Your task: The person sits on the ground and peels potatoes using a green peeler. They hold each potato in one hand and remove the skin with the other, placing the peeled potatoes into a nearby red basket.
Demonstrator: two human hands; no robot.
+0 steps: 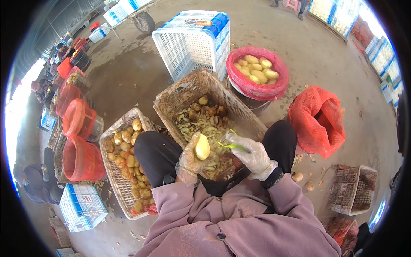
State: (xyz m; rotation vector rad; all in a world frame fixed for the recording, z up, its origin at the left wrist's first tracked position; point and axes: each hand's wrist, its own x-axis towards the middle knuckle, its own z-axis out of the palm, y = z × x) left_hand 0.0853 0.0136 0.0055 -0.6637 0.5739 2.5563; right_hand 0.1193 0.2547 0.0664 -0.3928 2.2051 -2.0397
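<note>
In my gloved left hand (pixel 188 159) is a peeled, pale yellow potato (pixel 202 147). My right hand (pixel 252 155), also in a clear plastic glove, grips a green peeler (pixel 233 146), its head a short way from the potato. Below both hands, between my knees, a dirty plastic crate (pixel 237 107) holds peelings (pixel 192 130) and several brownish potatoes (pixel 221 111). By my left knee, a pale crate (pixel 110 180) is filled with unpeeled potatoes (pixel 126 146). Beyond my right knee, peeled potatoes (pixel 257 69) lie in liquid in a bucket lined with pink mesh (pixel 278 86).
A white and blue crate (pixel 189 48) lies on its side ahead, with a wooden-handled tool (pixel 204 23) on top. An open red mesh bag (pixel 318 122) stands at right, near another dirty crate (pixel 345 189). Red mesh-lined containers (pixel 83 160) and other people (pixel 40 180) are at left.
</note>
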